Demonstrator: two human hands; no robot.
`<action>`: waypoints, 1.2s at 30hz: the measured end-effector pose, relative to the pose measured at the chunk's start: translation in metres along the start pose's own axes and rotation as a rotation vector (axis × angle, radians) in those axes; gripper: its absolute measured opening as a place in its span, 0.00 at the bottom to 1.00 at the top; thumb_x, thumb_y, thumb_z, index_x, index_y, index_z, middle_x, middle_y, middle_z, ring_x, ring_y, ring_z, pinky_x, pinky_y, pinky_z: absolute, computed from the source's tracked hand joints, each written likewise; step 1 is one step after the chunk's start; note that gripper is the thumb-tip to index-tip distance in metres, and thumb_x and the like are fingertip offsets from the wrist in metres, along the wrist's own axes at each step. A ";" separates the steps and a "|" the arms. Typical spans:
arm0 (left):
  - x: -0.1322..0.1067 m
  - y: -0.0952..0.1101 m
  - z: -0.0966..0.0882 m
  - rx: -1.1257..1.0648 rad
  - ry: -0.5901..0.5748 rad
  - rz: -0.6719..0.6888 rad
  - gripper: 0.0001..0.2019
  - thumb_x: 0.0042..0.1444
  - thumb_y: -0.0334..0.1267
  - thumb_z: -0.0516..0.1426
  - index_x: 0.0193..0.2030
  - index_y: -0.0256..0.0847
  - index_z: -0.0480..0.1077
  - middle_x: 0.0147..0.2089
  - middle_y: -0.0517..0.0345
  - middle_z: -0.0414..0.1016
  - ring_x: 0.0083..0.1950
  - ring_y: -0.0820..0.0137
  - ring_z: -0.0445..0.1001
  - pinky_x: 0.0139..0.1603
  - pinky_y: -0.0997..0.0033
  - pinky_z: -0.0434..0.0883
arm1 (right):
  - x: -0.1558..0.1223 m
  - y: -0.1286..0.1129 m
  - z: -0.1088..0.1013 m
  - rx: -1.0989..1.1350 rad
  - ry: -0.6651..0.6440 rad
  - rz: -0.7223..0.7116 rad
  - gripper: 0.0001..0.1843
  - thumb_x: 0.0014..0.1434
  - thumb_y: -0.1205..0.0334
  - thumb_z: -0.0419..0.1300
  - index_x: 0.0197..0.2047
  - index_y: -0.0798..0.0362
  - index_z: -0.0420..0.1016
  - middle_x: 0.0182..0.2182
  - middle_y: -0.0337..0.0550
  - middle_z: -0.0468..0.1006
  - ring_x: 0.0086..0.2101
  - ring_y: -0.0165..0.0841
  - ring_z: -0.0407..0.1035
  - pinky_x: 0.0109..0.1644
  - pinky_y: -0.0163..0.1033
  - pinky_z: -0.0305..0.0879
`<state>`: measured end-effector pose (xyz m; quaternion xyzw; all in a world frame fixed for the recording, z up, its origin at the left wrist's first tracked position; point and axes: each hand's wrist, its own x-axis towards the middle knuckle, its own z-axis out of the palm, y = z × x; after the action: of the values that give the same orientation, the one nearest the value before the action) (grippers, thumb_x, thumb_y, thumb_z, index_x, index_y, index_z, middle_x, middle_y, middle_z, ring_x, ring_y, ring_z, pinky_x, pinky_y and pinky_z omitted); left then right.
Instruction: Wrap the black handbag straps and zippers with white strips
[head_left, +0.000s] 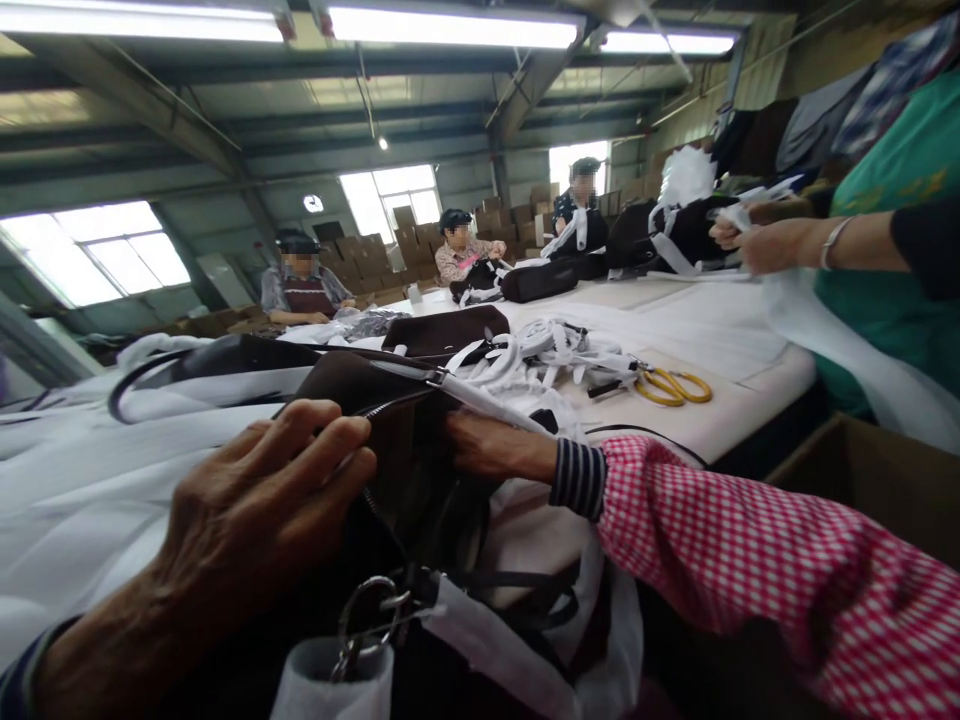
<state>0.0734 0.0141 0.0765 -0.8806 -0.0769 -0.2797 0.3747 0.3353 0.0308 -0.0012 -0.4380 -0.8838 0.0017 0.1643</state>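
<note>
A dark brown handbag (349, 378) is held in front of me, its zipped mouth spread apart. My left hand (262, 490) has its fingers curled over the near edge of the opening, by the metal zip teeth. At the far side of the mouth is my right hand (491, 445), its fingers hidden in the shadow of the bag. A strap wrapped in white padding (499, 400) is clipped at the bag's upper corner. Below, a metal ring (367, 615) joins another white-wrapped strap (499, 650).
Yellow-handled scissors (673, 386) lie on the pale table (739, 385) near a heap of white-wrapped straps (544, 350). Another dark bag (450, 328) lies beyond. A co-worker in green (870, 220) stands at the right, above a cardboard box (862, 480). Several people work across the table.
</note>
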 end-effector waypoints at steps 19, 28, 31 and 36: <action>0.019 0.022 0.000 -0.199 -0.122 -0.050 0.15 0.63 0.21 0.50 0.44 0.40 0.75 0.52 0.52 0.78 0.55 0.61 0.73 0.49 0.63 0.75 | -0.019 -0.021 -0.016 0.492 0.228 0.143 0.08 0.61 0.73 0.55 0.40 0.55 0.74 0.35 0.44 0.77 0.38 0.35 0.69 0.47 0.39 0.67; 0.000 0.026 -0.013 -0.450 -0.472 -0.192 0.26 0.68 0.37 0.55 0.71 0.55 0.62 0.71 0.56 0.67 0.67 0.61 0.70 0.67 0.60 0.71 | -0.117 -0.043 -0.026 0.437 0.398 0.233 0.10 0.70 0.59 0.58 0.40 0.51 0.80 0.39 0.48 0.81 0.42 0.38 0.74 0.48 0.42 0.70; -0.031 0.021 -0.021 -0.269 -0.361 -0.384 0.26 0.67 0.49 0.56 0.71 0.56 0.62 0.72 0.54 0.66 0.68 0.51 0.69 0.62 0.50 0.74 | -0.141 -0.048 -0.018 0.768 0.156 0.559 0.20 0.67 0.46 0.60 0.33 0.53 0.78 0.28 0.44 0.78 0.28 0.33 0.72 0.31 0.36 0.67; -0.085 0.010 -0.027 -0.313 -0.416 -0.826 0.26 0.65 0.57 0.55 0.66 0.52 0.64 0.41 0.60 0.81 0.34 0.57 0.81 0.26 0.66 0.76 | -0.129 -0.067 -0.005 1.491 -0.133 0.747 0.32 0.59 0.32 0.62 0.39 0.58 0.75 0.32 0.46 0.79 0.18 0.24 0.67 0.15 0.27 0.49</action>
<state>-0.0058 -0.0053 0.0384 -0.8595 -0.4500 -0.2312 0.0723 0.3578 -0.1113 -0.0241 -0.4779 -0.4556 0.6661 0.3470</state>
